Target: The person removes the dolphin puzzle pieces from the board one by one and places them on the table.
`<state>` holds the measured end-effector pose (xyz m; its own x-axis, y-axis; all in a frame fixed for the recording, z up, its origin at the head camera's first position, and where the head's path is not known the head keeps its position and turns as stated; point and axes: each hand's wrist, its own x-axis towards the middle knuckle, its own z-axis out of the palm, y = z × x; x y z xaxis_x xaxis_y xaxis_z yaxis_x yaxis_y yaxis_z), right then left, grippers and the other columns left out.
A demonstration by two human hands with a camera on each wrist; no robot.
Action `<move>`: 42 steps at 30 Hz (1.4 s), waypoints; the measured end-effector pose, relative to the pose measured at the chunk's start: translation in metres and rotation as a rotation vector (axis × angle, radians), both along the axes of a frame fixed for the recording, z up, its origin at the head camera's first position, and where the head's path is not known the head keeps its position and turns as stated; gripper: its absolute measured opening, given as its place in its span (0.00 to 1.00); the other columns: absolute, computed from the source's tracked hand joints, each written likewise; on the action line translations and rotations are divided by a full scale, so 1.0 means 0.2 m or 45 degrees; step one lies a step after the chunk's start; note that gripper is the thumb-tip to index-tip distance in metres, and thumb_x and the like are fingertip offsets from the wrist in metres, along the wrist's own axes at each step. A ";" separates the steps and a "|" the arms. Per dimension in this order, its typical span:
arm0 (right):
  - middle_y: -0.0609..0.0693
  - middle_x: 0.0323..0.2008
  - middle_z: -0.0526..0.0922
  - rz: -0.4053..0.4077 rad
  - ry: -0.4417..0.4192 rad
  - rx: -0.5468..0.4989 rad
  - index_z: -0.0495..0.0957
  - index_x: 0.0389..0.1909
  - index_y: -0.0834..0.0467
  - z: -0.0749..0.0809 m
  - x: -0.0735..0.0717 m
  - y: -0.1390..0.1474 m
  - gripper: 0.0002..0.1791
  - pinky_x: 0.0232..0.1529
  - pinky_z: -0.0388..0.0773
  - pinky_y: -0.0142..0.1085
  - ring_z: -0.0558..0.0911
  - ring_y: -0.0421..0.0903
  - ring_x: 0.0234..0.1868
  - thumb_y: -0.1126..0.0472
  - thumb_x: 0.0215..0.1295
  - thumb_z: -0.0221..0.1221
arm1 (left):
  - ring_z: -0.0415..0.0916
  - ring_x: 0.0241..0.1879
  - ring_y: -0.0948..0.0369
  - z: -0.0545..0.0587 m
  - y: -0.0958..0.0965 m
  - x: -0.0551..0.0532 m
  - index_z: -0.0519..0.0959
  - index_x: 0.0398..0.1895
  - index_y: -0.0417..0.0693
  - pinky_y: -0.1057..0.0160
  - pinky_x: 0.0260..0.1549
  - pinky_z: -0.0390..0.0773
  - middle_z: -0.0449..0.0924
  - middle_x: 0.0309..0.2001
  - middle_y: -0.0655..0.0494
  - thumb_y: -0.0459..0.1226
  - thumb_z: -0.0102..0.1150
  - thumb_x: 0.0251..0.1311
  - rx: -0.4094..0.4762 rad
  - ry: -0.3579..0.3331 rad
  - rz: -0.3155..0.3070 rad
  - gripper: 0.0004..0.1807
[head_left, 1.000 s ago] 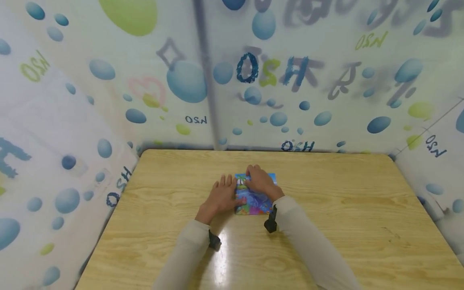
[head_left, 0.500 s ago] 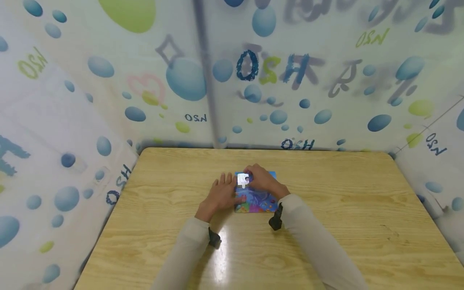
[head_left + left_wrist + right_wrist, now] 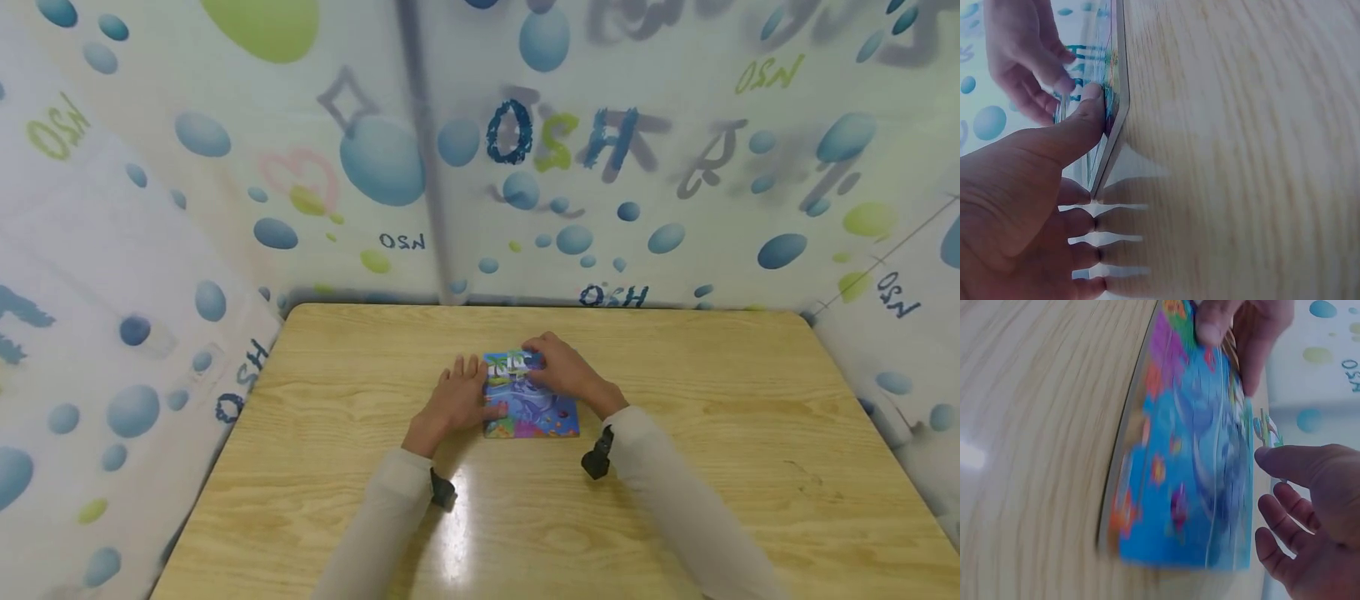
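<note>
Right in the middle of the head view, the thin rectangular puzzle board printed with a blue undersea scene (image 3: pixel 536 410) lies flat on the pale yellow wood-grain table (image 3: pixel 360 358), and here are 2 bare hands at work on it! On the left side of the board, the left hand (image 3: pixel 456 400) is spread, not gripping, its 4 fingers straight and resting by the board's edge, its thumb (image 3: pixel 1082 119) laid over the picture. Now to the upper right corner of the board: the right hand (image 3: pixel 566 369) comes across it with thumb and fingertips curled in, pinching a small white-and-green jigsaw piece with palm-tree print (image 3: pixel 517 361) above the board's upper part; whether the piece touches the board, I cannot tell. Pale cream cloth sleeves (image 3: pixel 678 487) run in from the bottom of the frame, a small black wrist device (image 3: pixel 597 457) showing at each cuff, and across the top stands a white wall covered in blue and green dots (image 3: pixel 480 225)
</note>
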<state>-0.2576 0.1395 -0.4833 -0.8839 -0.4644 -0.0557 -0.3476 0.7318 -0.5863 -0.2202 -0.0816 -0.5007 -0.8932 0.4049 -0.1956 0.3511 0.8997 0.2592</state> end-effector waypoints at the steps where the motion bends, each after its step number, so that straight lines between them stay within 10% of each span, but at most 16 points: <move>1: 0.60 0.55 0.73 -0.009 0.000 0.000 0.72 0.64 0.64 0.00 0.01 0.03 0.27 0.53 0.77 0.49 0.79 0.56 0.51 0.64 0.65 0.63 | 0.45 0.76 0.36 0.00 0.00 0.00 0.53 0.77 0.37 0.39 0.69 0.55 0.50 0.76 0.34 0.65 0.54 0.62 0.004 -0.001 -0.002 0.53; 22: 0.67 0.55 0.76 -0.136 -0.052 -0.002 0.73 0.61 0.70 -0.03 0.04 0.53 0.25 0.56 0.73 0.57 0.76 0.64 0.55 0.63 0.65 0.62 | 0.41 0.75 0.32 0.03 0.00 -0.01 0.55 0.77 0.42 0.34 0.69 0.51 0.48 0.78 0.42 0.61 0.60 0.60 0.093 -0.101 -0.020 0.51; 42: 0.68 0.52 0.77 -0.097 -0.039 0.094 0.75 0.59 0.70 -0.04 -0.01 0.58 0.23 0.56 0.70 0.58 0.75 0.64 0.52 0.65 0.66 0.62 | 0.37 0.76 0.34 0.03 -0.01 -0.02 0.53 0.78 0.43 0.36 0.71 0.47 0.46 0.78 0.43 0.60 0.61 0.60 0.109 -0.155 -0.002 0.51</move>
<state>-0.2587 0.2556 -0.4916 -0.9137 -0.3898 -0.1153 -0.2720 0.7971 -0.5391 -0.2238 -0.0827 -0.4947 -0.8642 0.4262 -0.2673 0.3139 0.8720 0.3755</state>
